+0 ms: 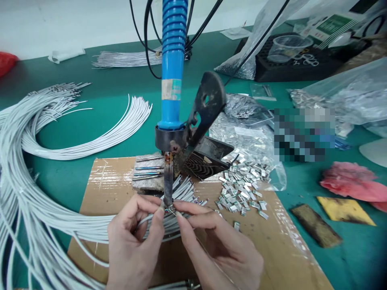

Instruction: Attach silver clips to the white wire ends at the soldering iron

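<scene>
A soldering iron with a blue handle (171, 106) is fixed upright in a black bracket (208, 96), its tip (168, 185) pointing down between my hands. My left hand (136, 237) is closed, thumb and forefinger pinching a white cable (145, 220) by its end, right under the tip. A small metal piece shows at that end, mostly hidden by fingers. My right hand (220, 237) pinches a thin solder wire (172, 211), which reaches the same spot. Beneath both hands lies a bundle of white cables (184, 189) on a cardboard sheet (105, 181).
Long white cables (18, 161) loop across the left side. Small metal connectors (238, 193) lie piled at the right, beside a plastic bag (256, 137). Farther right are a brown sponge (316, 225), a yellow pad (346, 210) and pink cloth (347, 179). Black cords (148, 36) hang behind the iron.
</scene>
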The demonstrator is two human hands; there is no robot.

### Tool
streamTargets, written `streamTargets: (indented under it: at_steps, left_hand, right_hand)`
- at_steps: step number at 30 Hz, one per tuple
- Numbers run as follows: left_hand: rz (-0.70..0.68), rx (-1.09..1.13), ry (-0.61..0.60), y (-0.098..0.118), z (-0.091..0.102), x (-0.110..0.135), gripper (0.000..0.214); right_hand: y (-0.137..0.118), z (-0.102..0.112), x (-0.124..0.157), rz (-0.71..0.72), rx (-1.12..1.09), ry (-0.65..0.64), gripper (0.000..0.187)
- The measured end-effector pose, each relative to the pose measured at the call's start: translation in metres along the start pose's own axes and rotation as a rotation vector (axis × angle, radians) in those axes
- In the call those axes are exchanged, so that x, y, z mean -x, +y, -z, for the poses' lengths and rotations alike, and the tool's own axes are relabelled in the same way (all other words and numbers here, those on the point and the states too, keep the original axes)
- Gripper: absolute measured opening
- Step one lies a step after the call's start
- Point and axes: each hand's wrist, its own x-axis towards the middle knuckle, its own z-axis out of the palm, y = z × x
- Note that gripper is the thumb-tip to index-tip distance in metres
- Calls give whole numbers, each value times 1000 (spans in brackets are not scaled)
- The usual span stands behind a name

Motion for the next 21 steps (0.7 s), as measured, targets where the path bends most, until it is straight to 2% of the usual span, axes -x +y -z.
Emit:
streamTargets:
  at_steps: [3, 7, 21]
  left_hand:
    - [-21, -8, -60, -2, 1, -1, 16]
    - [-8, 9, 51, 4, -4, 1, 17]
    - [9, 30, 73, 11, -7, 3, 16]
  right_hand:
    - [0, 0, 1, 10, 3, -5, 20]
    - [0, 0, 1, 20, -2, 5, 20]
    - [-3, -3, 0, 40, 13, 47, 19]
